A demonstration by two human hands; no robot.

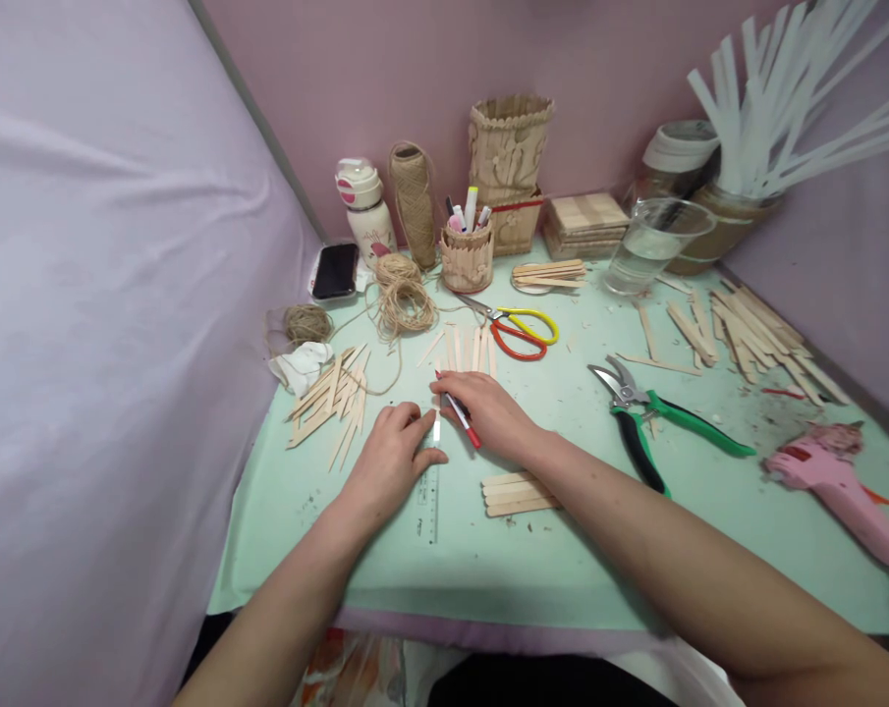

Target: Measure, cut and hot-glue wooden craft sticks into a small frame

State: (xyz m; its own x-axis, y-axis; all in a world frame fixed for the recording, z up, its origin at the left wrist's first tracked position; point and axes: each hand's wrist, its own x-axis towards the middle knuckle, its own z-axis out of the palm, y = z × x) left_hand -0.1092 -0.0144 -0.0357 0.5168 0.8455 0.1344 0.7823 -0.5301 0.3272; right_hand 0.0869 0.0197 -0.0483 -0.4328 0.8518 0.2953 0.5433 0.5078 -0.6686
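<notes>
My left hand lies on the pale green table, its fingers pressing down on a clear ruler that runs toward me. My right hand is closed around a red pen, its tip resting at the near end of a row of wooden craft sticks laid side by side. A small stack of sticks lies just under my right forearm.
Red and yellow scissors, green-handled pruning shears, a pink glue gun. Stick piles left and right. At the back: twine, phone, bottle, pen cup, plastic cup.
</notes>
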